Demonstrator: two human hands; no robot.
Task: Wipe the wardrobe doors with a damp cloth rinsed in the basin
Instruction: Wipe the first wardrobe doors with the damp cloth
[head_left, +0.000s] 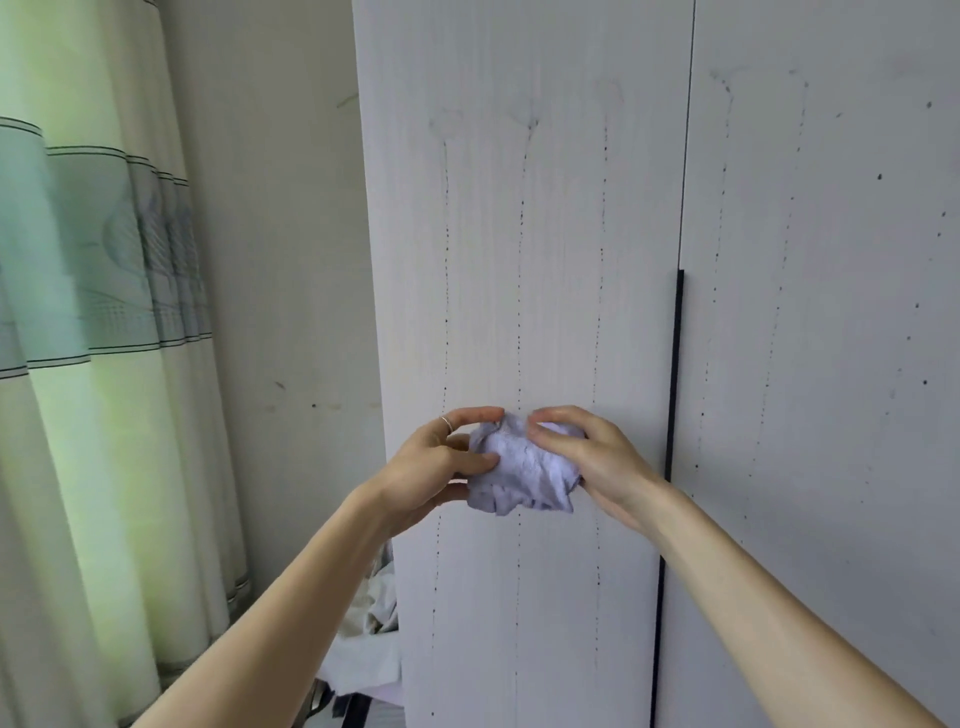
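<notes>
Cloth (519, 462): crumpled lilac, perhaps damp

Pleated curtain (104, 312), pale green with a grey-teal band, lit from behind by daylight, at left. Marked beige wall (280, 260) to its right. Crumpled white fabric (363, 649) low down.

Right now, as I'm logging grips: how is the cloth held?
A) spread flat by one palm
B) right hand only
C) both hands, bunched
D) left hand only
C: the left hand and right hand both grip the cloth, crumpled between them.
</notes>
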